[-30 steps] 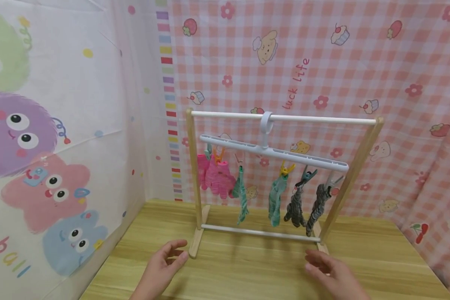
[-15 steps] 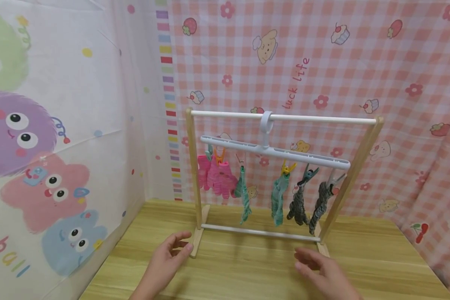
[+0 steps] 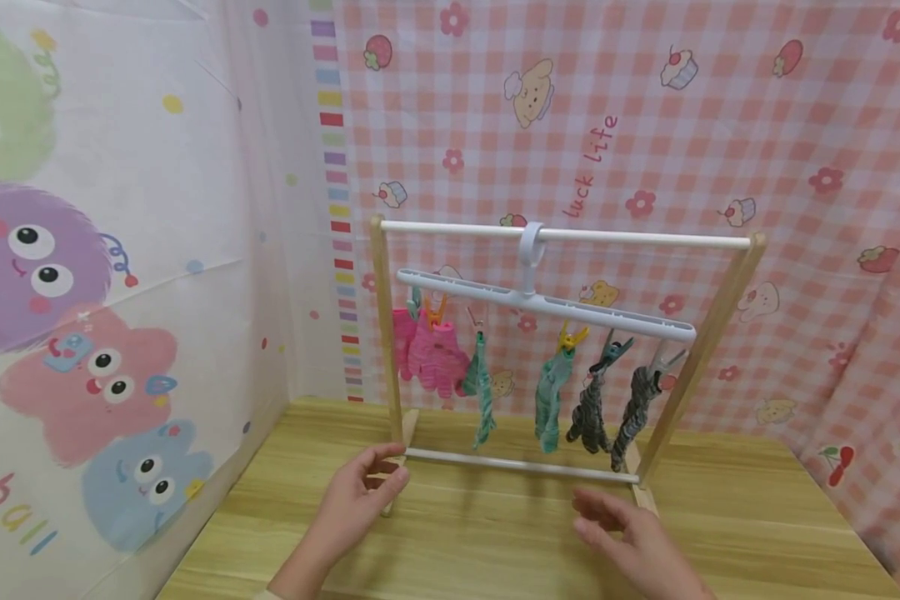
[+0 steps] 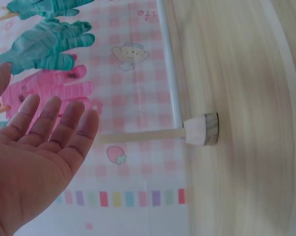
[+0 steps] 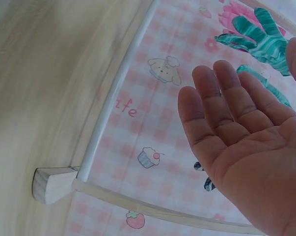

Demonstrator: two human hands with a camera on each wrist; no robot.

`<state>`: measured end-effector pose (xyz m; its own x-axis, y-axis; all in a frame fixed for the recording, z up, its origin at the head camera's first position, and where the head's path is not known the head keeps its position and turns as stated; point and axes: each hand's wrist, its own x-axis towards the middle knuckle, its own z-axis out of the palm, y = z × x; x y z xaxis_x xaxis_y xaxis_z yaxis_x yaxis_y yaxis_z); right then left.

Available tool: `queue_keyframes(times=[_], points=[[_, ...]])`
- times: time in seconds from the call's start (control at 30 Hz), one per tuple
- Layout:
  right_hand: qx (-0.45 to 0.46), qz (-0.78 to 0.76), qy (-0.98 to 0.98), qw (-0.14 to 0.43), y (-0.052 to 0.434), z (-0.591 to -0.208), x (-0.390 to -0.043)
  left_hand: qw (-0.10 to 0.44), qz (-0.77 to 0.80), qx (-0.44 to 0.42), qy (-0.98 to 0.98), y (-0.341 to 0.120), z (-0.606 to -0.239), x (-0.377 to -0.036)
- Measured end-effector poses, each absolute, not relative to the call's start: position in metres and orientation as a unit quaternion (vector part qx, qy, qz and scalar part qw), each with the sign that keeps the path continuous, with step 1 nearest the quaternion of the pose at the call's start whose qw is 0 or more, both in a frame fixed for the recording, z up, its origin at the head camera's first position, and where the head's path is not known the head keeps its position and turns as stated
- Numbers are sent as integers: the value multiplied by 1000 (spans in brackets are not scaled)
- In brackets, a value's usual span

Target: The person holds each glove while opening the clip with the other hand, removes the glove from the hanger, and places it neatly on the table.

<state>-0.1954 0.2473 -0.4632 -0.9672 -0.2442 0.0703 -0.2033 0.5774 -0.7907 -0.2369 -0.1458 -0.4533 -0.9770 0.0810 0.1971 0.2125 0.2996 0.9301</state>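
Hovering over the wooden table (image 3: pixel 495 542), both hands are empty, fingers relaxed and spread, in front of a small drying rack (image 3: pixel 562 237). The left hand (image 3: pixel 360 500) is just beside the rack's left wooden foot; the right hand (image 3: pixel 630 542) is near the right foot. From the head view the whole rack shows: a white hanger bar (image 3: pixel 547 304) hooked on the top rail, with pink gloves (image 3: pixel 431 358), teal gloves (image 3: pixel 551 404) and dark striped gloves (image 3: pixel 633 408) clipped along it. The left wrist view instead shows the open palm (image 4: pixel 35 162), apart from the round end of the rack's foot (image 4: pixel 202 130) and the white lower rail. The right wrist view shows the other open palm (image 5: pixel 241 147) and the right foot's block (image 5: pixel 52 184) standing on the table.
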Motion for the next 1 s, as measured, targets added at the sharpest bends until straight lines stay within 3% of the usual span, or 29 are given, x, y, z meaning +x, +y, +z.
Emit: queue_keyframes(times=[0.37, 0.67, 1.0], points=[[-78, -499, 863, 18, 246, -456, -197, 37, -568, -105, -815, -139, -455, -234], [10, -489, 872, -34, 243, -447, -195, 33, -569, -145, -809, -129, -457, -230], [32, -475, 876, -81, 245, -435, -186, 19, -562, -159, -812, -116, -460, -227]])
